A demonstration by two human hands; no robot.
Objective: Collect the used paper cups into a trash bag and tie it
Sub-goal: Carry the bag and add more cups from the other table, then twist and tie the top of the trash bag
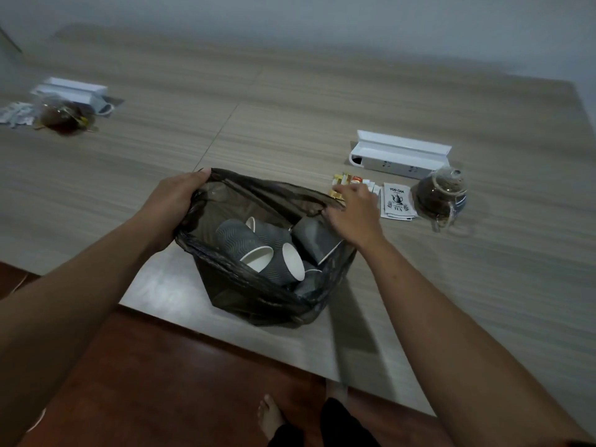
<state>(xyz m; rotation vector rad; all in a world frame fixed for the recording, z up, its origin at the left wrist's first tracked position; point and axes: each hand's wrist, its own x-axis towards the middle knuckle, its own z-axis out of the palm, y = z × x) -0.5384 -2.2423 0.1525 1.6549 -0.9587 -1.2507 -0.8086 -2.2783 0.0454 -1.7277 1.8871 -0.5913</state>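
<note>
Between the hands, the bag [258, 285] is sitting on the worktop [419, 301] with cups [258, 250] inside. Left hand [174, 201] and right hand [351, 208] are each gripping the rim, holding it open. Collecting looks finished; tying calls for gathering both rim sides together.

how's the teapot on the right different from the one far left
The right teapot stands near the person's right hand and shows sharply, its clear lid and handle plain; the left teapot sits far off at the table's left side, blurred and looking smaller. Printed tea sachets lie beside the right one; pale packets lie by the left. Both are glass, hold dark tea, and stand in front of a white box.
</note>
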